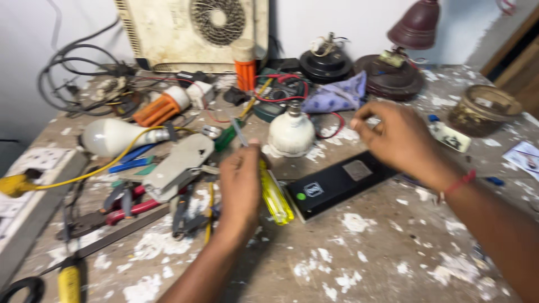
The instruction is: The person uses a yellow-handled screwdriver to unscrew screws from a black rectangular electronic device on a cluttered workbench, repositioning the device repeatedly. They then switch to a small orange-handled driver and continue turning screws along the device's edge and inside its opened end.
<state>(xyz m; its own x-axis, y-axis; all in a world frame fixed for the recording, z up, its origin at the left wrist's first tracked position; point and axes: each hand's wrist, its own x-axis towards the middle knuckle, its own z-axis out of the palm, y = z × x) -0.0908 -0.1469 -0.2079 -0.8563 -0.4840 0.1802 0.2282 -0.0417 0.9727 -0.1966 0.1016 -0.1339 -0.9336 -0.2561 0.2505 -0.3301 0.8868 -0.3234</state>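
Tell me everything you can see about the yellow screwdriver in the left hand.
The yellow screwdriver has a clear yellow handle that looks like plastic and a thin grey metal shaft pointing up and away toward the white bulb housing. The left hand holds it at the handle's upper part, shaft tilted slightly left. The handle's lower end lies beside the black rectangular box above the paint-spattered table. The picture is blurred.
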